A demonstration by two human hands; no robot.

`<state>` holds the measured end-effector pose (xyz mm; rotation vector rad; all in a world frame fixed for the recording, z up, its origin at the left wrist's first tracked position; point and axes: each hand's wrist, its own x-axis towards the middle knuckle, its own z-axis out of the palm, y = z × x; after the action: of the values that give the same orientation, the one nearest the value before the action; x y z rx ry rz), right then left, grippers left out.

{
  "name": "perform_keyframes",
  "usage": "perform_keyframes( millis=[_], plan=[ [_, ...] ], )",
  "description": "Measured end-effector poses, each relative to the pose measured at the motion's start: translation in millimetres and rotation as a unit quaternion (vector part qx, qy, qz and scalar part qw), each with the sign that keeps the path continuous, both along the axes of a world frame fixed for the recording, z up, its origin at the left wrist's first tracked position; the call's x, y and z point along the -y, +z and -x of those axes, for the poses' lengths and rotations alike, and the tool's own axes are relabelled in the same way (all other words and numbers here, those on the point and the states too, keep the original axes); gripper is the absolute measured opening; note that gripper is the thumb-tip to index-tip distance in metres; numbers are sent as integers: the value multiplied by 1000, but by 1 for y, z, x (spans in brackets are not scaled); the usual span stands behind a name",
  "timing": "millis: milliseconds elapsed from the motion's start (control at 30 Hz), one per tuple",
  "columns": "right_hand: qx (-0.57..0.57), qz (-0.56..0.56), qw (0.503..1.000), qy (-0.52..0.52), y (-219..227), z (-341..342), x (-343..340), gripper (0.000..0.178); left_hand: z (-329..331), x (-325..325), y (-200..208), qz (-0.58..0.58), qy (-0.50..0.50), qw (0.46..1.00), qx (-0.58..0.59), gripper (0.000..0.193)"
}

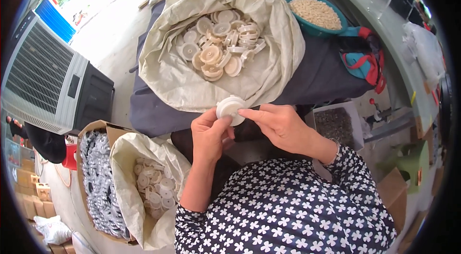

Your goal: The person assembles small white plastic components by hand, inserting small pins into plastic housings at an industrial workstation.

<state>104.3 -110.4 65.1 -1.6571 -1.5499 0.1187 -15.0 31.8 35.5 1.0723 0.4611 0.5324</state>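
A white round plastic part [231, 108], with a rim and a raised centre, is held up in front of me at the near edge of the cloth-covered table. My left hand [210, 131] pinches it from the left, thumb across its lower face. From the right, my right hand [281, 124] meets it with the index fingertip pressed near its centre; the other fingers are curled and partly hidden. Just beyond lies a wide-open woven sack [158, 78] holding many similar cream and white plastic discs [211, 55].
A teal basin [343, 25] of small beige pieces [315, 12] stands at the far right, near a red and blue bag [357, 64]. At lower left are a second sack [126, 158] of discs and a carton of grey parts [98, 182]. A large air cooler [41, 66] stands left.
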Motion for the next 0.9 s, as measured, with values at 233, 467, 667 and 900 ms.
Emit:
perform_keyframes(
  millis=[233,467,667,900],
  plan=[
    [71,27,997,-23,6,5,2,39,4,7,1,-52,28,998,26,16],
    [124,27,992,-21,10,0,6,34,3,11,5,-114,46,992,22,10],
    [159,13,987,9,18,-6,4,42,3,11,6,-117,45,992,22,10],
    [228,29,973,36,27,-8,-2,38,2,5,-3,-372,85,924,3,4]
  ],
)
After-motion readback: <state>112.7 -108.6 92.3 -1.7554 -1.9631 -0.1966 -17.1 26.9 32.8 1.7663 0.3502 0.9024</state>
